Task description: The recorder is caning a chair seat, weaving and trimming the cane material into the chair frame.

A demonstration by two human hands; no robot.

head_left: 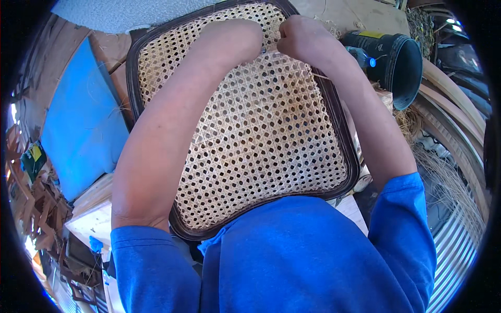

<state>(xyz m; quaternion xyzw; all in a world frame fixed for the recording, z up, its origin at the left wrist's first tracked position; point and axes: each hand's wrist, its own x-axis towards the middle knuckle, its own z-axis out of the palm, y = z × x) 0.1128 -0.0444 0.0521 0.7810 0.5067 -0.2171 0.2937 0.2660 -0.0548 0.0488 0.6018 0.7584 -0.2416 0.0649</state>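
Note:
A woven cane panel (261, 135) in a dark brown wooden frame (347, 133) leans against my body, its open holes forming a regular lattice. Over the upper part of the weave, my left hand (237, 39) is bent inward at the wrist, and its fingers are hidden from view. Close beside it on the right, my right hand (300, 39) has its fingers curled in near the frame's top right side. Whatever it pinches is too small to make out. A thin pale cane strand (321, 76) crosses the frame below my right hand.
A dark bucket (407, 70) lies on its side at the right, with a clear bottle with a blue cap (371, 62) next to it. Loose fibres (443, 175) and corrugated metal (456, 255) lie further right. At the left are a blue panel (83, 120) and a pale wooden block (91, 211).

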